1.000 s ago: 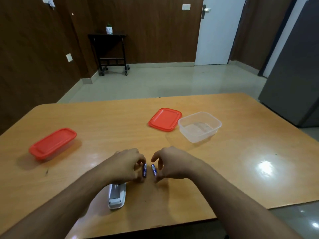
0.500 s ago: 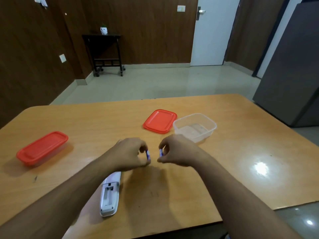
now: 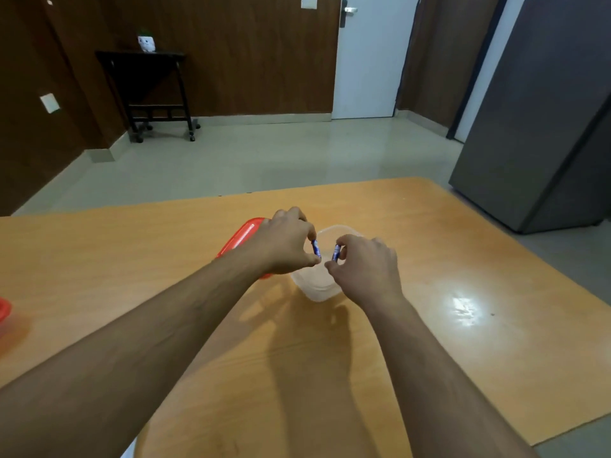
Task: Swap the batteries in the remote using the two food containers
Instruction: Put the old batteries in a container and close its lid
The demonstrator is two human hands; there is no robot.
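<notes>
My left hand [image 3: 287,246] pinches a small blue battery [image 3: 316,248] between thumb and fingers. My right hand [image 3: 365,264] pinches a second blue battery [image 3: 336,252] the same way. Both batteries hang upright just above the open clear food container [image 3: 316,287], which stands on the wooden table [image 3: 463,259]. The container's loose red lid [image 3: 243,236] lies to its left, partly covered by my left hand. A second container with a red lid [image 3: 4,312] shows only at the left edge. The remote is hidden under my left forearm.
A grey cabinet [image 3: 542,120] stands off the table's far right corner. A black side table [image 3: 148,90] with a small white pot and a white door [image 3: 367,57] stand across the room. A light glare patch sits right of my right arm.
Both hands lifted the batteries off the table near the remote and carried them forward and right, from the table's front to above the clear container. The camera tilted, dropping the remote out of sight.
</notes>
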